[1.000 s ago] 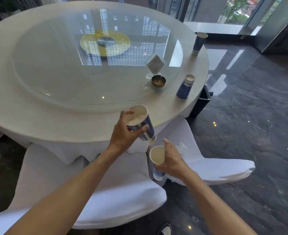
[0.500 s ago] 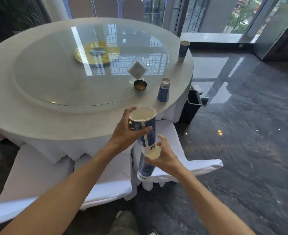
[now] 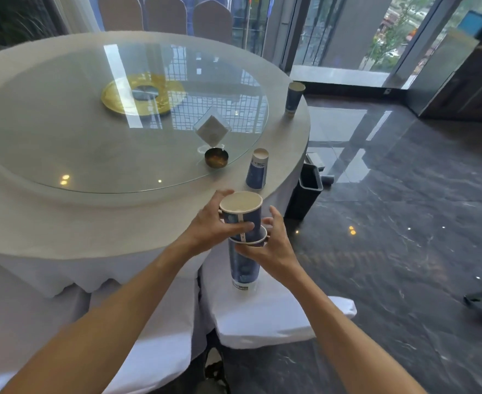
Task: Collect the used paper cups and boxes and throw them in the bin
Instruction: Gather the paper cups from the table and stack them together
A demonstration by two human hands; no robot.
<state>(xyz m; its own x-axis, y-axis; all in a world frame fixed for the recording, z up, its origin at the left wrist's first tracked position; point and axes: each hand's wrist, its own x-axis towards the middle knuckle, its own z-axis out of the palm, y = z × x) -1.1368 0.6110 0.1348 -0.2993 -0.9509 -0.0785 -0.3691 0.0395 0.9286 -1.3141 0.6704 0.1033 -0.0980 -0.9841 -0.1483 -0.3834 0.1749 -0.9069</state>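
left hand (image 3: 220, 227) grips upper paper cup (image 3: 241, 213) w/ thumb across the near wall, fingers wrapped behind; mouth up, long axis near vertical w/ slight tilt. its base sits part-way inside the rim of the lower paper cup (image 3: 244, 264), also mouth up, axis vertical, directly beneath, so the two axes are approx. in line. right hand (image 3: 268, 247) closes on the lower cup just under its rim, thumb on the near side, fingers curled round the far side; index looks raised off the wall. both cups held in the air past the table (image 3: 63, 223) edge, above a white-covered chair (image 3: 276, 317). key relation: upper cup lies straight above lower one, so nesting calls for a push down along the shared axis, left hand doing the push, right hand bracing. still to collect: an inverted cup (image 3: 257, 169), base up, near the table edge, nearer the right hand; an upright cup (image 3: 293, 99) further along the edge. dark bin (image 3: 305, 194) stands on the floor just beside the table, right of the stack.
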